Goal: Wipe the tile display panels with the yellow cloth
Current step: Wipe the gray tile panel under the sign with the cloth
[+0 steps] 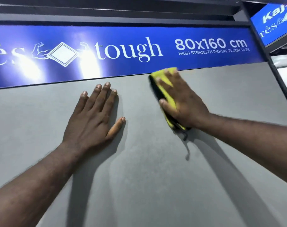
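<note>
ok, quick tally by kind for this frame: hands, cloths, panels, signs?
Hands: 2, left hand and right hand
Cloths: 1, yellow cloth
Tile panels: 1, grey tile panel
Blue signs: 2, long banner and corner sign
Total: 6

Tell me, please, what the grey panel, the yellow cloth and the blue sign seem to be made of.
Grey panel: probably matte tile, ceramic or porcelain; flat, faintly mottled, no glare. Yellow cloth: soft folded fabric, perhaps microfibre, dark-edged. Blue sign: glossy printed sheet, mirroring lamps.
</note>
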{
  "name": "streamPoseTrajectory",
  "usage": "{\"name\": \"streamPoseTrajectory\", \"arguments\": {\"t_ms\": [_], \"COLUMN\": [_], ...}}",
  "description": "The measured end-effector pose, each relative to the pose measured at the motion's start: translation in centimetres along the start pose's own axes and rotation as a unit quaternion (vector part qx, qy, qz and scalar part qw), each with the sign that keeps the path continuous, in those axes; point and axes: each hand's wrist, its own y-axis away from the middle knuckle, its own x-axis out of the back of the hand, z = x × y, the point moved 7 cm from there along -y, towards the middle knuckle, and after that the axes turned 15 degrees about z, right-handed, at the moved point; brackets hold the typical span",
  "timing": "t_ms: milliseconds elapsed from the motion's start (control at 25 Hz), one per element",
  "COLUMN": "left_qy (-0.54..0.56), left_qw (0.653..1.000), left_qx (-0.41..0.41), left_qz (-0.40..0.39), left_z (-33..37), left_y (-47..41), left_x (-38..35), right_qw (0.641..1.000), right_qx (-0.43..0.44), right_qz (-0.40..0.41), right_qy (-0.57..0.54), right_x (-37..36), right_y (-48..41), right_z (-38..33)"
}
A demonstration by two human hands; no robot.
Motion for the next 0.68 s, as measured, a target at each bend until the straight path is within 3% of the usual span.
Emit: {"name": "streamPoseTrajectory", "arguments": {"t_ms": [40, 80, 160, 200, 320, 360, 440, 480, 600, 640, 680], "left_qy": [-0.001, -0.003, 0.003, 0.004, 0.010, 0.013, 0.016, 0.017, 0.022, 0.015, 0.004], "left_qw": [1.000, 1.000, 1.000, 1.000, 1.000, 1.000, 1.000, 1.000, 0.999, 1.000, 1.000], "left_qx": [-0.004, -0.006, -0.007, -0.007, -0.005, -0.005, -0.003, -0.001, 0.009, 0.011, 0.013], "left_qz": [0.002, 0.001, -0.004, -0.006, -0.004, -0.001, 0.006, 0.012, 0.020, 0.014, 0.007], "left_z": [0.8, 1.5, 3.2, 4.0, 6.3, 7.0, 8.8, 9.7, 12.5, 13.3, 13.7], "left_y": [-0.5, -1.1, -2.3, -2.8, -4.5, -5.2, -6.5, -7.0, -7.5, -7.3, -7.0], "left_x": [-0.3, -0.7, -1.4, -1.7, -2.8, -3.1, -3.9, -4.3, -5.3, -5.6, -5.7], "right_qw": [0.998, 0.999, 0.987, 0.982, 0.999, 0.999, 0.988, 0.984, 0.994, 0.992, 0.998], "right_qx": [0.065, 0.047, -0.147, -0.177, 0.048, 0.032, -0.140, -0.170, 0.107, 0.126, 0.070], "right_qz": [-0.004, 0.010, 0.061, 0.062, 0.009, 0.019, 0.062, 0.054, -0.019, -0.014, 0.008], "right_qy": [0.000, -0.002, -0.025, -0.019, 0.009, 0.010, -0.014, -0.015, 0.003, 0.000, -0.004], "right_x": [-0.1, 0.2, 1.3, 1.3, 0.9, 1.4, 2.7, 2.7, 2.2, 2.7, 3.1], "right_y": [0.1, -0.2, -0.7, -0.5, 0.6, 0.4, 0.2, 0.4, 1.7, 1.4, 0.7], "right_z": [-0.1, 1.1, 5.0, 5.7, 5.5, 6.9, 11.1, 12.1, 11.4, 12.5, 14.2]}}
